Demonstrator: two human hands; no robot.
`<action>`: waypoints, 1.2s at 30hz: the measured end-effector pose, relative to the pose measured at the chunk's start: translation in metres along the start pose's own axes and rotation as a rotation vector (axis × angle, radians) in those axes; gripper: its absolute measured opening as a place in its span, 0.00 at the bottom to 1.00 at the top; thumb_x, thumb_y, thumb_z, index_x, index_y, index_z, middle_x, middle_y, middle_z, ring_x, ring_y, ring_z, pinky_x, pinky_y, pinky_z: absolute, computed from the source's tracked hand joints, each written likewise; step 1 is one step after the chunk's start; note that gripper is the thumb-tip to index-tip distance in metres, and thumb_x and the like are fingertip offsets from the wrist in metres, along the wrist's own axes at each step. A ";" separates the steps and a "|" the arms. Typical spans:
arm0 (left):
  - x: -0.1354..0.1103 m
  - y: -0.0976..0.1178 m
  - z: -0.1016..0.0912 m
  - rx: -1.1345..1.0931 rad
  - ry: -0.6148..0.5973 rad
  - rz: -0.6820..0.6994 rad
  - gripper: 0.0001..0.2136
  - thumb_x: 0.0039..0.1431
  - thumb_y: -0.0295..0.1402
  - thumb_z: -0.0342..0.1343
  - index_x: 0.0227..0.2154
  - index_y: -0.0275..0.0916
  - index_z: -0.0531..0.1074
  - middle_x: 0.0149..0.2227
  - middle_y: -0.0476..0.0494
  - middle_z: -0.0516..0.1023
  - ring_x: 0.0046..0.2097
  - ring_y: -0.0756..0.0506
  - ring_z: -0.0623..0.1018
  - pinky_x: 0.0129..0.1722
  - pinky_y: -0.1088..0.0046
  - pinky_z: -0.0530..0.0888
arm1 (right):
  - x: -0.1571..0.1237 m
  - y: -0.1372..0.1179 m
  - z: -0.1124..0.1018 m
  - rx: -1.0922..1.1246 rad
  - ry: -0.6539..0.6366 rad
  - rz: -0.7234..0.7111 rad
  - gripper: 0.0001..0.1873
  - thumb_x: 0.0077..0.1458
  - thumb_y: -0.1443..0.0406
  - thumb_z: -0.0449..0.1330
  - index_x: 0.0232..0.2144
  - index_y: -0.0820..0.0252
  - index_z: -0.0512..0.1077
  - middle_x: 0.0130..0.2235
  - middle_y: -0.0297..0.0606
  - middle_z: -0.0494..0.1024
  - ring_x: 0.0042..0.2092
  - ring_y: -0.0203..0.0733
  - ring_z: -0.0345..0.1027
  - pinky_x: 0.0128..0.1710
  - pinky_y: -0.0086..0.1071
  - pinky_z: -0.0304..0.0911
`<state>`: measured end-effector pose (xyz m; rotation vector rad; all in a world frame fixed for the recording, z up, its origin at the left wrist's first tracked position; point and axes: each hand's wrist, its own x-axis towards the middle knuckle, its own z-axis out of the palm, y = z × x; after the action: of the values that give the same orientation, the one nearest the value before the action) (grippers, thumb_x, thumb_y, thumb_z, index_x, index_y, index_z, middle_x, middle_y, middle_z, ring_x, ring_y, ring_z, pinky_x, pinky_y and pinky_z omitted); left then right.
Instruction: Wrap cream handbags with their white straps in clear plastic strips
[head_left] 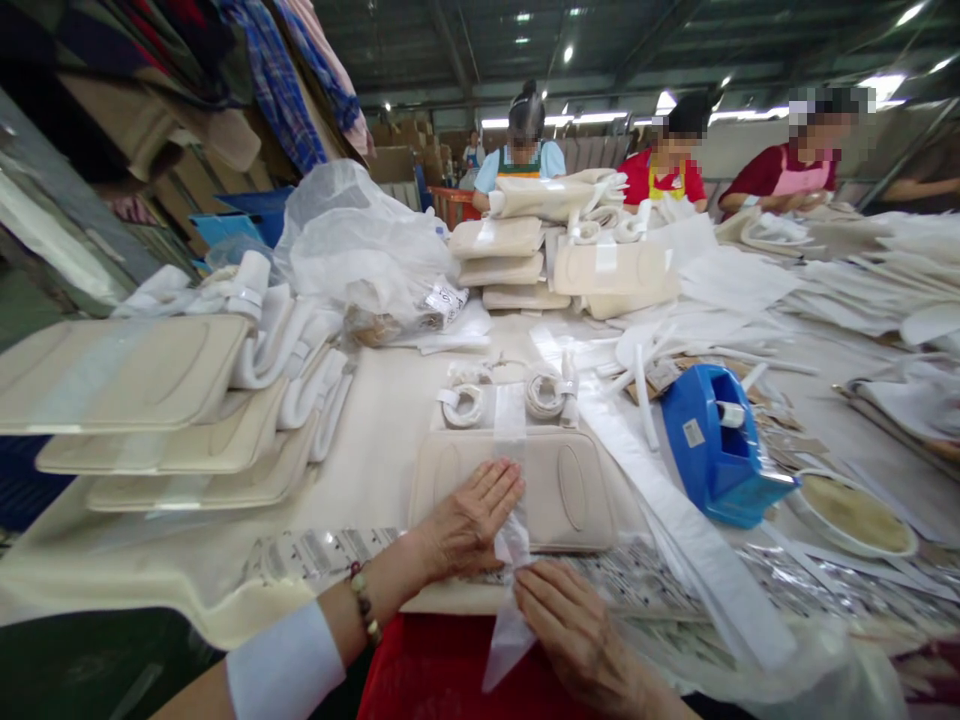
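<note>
A folded cream padded piece (pixel 559 490) lies on the table in front of me, with two coiled straps (pixel 463 405) at its far edge. A translucent white strip (pixel 510 440) runs down over its middle. My left hand (pixel 469 520) lies flat on the piece, fingers spread, pressing the strip. My right hand (pixel 577 630) pinches the strip's loose lower end (pixel 508 610) at the table's near edge.
A blue tape dispenser (pixel 716 445) stands right of the piece, a shallow bowl (pixel 855 515) beyond it. Stacked cream pads (pixel 127 390) fill the left, a plastic bag (pixel 360 245) behind them. A red crate (pixel 435 670) sits below. Three people work at the far side.
</note>
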<state>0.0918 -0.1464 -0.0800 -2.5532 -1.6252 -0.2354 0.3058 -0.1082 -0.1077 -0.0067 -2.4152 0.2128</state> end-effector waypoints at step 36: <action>-0.005 0.005 0.007 -0.223 0.174 -0.119 0.41 0.57 0.46 0.53 0.63 0.26 0.41 0.66 0.24 0.43 0.67 0.32 0.39 0.64 0.50 0.54 | 0.196 0.170 -0.004 -0.130 -0.688 -0.060 0.15 0.43 0.80 0.49 0.26 0.60 0.70 0.38 0.41 0.74 0.36 0.42 0.66 0.36 0.33 0.60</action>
<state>0.0948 -0.1512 -0.0879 -2.5037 -1.7740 -0.6652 0.1517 0.0726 -0.0025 0.0942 -3.1048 0.0254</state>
